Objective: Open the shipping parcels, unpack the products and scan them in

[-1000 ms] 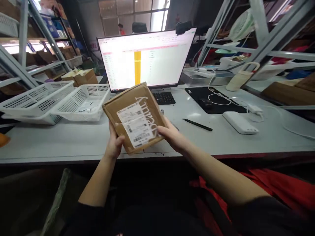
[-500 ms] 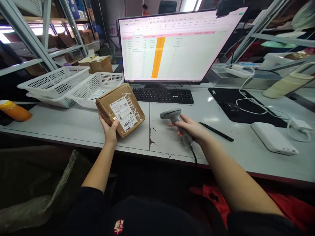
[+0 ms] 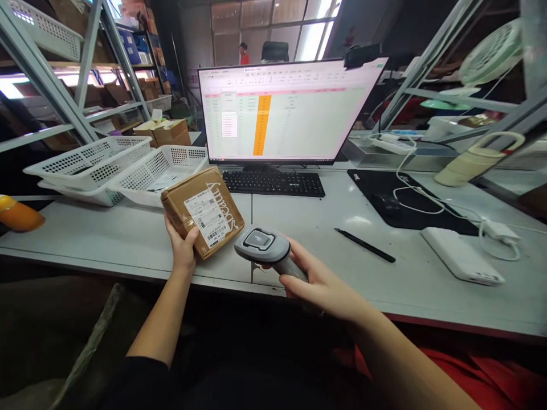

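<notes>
A brown cardboard box (image 3: 183, 202) with a white shipping label (image 3: 208, 219) is tilted up over the left front of the desk. My left hand (image 3: 182, 246) grips its lower left side, thumb on the front face and the other fingers mostly hidden behind. In my right hand (image 3: 314, 280) is a grey barcode scanner (image 3: 262, 245), held by its handle. The scanner's head points left at the box's lower right, close to the label but apart from it. Beyond them stand a black keyboard (image 3: 273, 182) and a monitor (image 3: 299, 131) showing a spreadsheet with an orange column.
White perforated baskets (image 3: 158, 171) stand at the left, before an open carton (image 3: 164, 134). An orange bottle (image 3: 19, 213) lies at the far left. On the right are a black pen (image 3: 364, 245), a white power bank (image 3: 461, 255), a mouse pad (image 3: 410, 199), cables and a cream tumbler (image 3: 468, 162).
My right hand has lifted the scanner off the desk area and brought it left and nearer, beside the box. A small white list has appeared on the screen. The view has tilted up slightly.
</notes>
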{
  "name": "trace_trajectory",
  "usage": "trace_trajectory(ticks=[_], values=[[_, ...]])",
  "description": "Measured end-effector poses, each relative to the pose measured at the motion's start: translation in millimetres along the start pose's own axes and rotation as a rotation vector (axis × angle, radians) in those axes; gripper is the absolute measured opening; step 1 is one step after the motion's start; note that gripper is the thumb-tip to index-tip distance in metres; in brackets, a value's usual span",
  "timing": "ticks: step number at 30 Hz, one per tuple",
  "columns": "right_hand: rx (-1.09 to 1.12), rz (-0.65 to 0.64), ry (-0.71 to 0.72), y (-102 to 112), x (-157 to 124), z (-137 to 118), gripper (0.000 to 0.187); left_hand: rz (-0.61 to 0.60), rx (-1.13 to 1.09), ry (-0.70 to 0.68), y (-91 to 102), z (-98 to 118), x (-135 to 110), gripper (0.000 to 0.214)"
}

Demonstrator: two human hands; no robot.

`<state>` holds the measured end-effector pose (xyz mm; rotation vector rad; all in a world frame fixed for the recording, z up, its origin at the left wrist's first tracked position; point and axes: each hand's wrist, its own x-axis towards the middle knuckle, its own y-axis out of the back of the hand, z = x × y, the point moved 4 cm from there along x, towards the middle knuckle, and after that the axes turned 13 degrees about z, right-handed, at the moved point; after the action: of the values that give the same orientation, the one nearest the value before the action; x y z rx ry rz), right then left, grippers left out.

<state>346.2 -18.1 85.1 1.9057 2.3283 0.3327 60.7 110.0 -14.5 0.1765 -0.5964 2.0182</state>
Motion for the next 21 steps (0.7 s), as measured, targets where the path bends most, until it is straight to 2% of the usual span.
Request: trace_trajectory(ticks=[3,8,12,16,18,21], values=[[-0.063,0.033,-0.052,16.3,20.4,18.6,0.08,0.006,0.022,-0.046,0.7,-0.4,-4.4,0.11],[-0.286,0.112,-0.239,54.4,72.6,74.9,0.078,0.078,0.092,-0.161,7.7,6.5,-14.6,0.117],[-0.656,0.174,-0.102,94.2,118.8,97.1,0.047,0.054,0.123,-0.165,7.0,12.5,-15.2,0.121],[-0.946,0.432,-0.023,141.4,166.0,111.3,0.038,0.013,0.114,-0.166,2.2,12.9,-13.2,0.121],[-1.034,0.509,-0.005,155.7,183.5,122.6,0.036,0.011,0.133,-0.178,1.9,11.3,-13.3,0.121],[-1.121,0.546,0.022,164.0,199.4,140.2,0.034,0.017,0.146,-0.18,3.5,7.5,-14.3,0.119]])
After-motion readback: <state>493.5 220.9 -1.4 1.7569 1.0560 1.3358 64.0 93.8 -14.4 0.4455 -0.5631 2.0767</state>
